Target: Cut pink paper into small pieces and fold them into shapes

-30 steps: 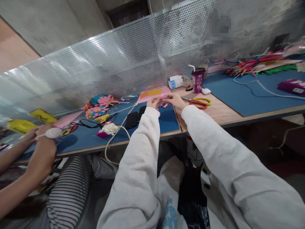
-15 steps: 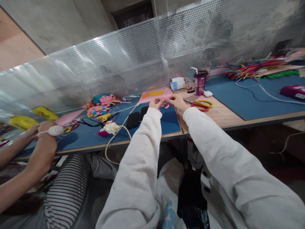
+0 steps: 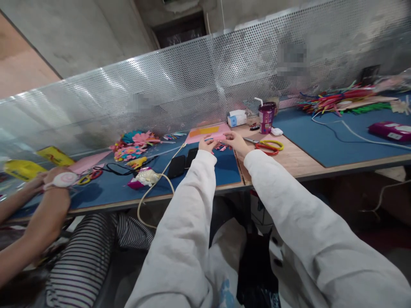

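Note:
My left hand (image 3: 207,144) and my right hand (image 3: 236,142) meet over the blue mat, fingertips closed on a small piece of pink paper (image 3: 219,138) stretched between them. Its exact shape is too small to make out. Below it lie pink paper scraps (image 3: 222,147), partly covered by my fingers. Just behind my hands is a pink sheet (image 3: 192,136) with an orange sheet (image 3: 208,130) on it. To the right of my right hand rest scissors (image 3: 272,146) with red and yellow handles.
Two dark phones (image 3: 177,166) and a pale cable (image 3: 167,166) lie left of my hands. Paper flowers (image 3: 130,152) sit farther left, near a co-worker's hands (image 3: 53,175). A purple cup (image 3: 266,119) and tissue pack (image 3: 236,118) stand behind. A perforated metal screen (image 3: 180,85) borders the table.
Both hands stay together at the pink paper piece, with the left fingers slightly more spread along it. The whole view has shifted slightly. The co-worker's hands remain at the left.

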`<state>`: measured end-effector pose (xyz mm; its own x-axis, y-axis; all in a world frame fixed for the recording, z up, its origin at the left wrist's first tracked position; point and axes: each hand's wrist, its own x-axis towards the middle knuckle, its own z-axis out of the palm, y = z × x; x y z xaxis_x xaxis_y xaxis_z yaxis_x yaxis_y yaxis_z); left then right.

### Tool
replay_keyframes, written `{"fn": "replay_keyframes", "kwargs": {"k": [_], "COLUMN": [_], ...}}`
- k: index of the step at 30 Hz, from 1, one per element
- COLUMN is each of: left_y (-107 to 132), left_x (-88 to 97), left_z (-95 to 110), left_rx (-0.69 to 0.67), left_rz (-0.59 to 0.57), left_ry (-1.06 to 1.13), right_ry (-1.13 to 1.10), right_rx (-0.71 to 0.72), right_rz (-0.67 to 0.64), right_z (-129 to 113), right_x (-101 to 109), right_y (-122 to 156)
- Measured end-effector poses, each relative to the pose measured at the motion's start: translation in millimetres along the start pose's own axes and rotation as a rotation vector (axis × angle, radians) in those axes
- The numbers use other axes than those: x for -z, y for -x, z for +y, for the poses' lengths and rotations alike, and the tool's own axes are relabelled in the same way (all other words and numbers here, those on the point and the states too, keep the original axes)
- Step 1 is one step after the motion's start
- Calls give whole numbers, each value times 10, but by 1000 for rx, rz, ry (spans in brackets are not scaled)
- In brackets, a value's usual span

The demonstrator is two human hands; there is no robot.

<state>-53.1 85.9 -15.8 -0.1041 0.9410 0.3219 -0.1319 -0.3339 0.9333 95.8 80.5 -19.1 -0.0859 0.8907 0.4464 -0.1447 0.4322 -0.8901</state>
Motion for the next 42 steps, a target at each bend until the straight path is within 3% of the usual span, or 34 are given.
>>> {"fn": "replay_keyframes", "kwargs": {"k": [4, 14, 29, 42], "left_y": [6, 109, 163, 124], "left_x": [6, -25, -51, -24], "left_z": [21, 76, 121, 88], "left_rx": [17, 39, 104, 111], "left_rz": [-87, -50, -44, -55], "left_ry": [2, 12, 50, 38], "right_ry": [40, 53, -182, -187], "right_rx": [-14, -46, -223, -264], "right_rz": [-49, 20, -19, -2], "right_z": [-16, -42, -166, -179], "right_x": [2, -15, -29, -20], "right_y": [27, 62, 123, 120]}}
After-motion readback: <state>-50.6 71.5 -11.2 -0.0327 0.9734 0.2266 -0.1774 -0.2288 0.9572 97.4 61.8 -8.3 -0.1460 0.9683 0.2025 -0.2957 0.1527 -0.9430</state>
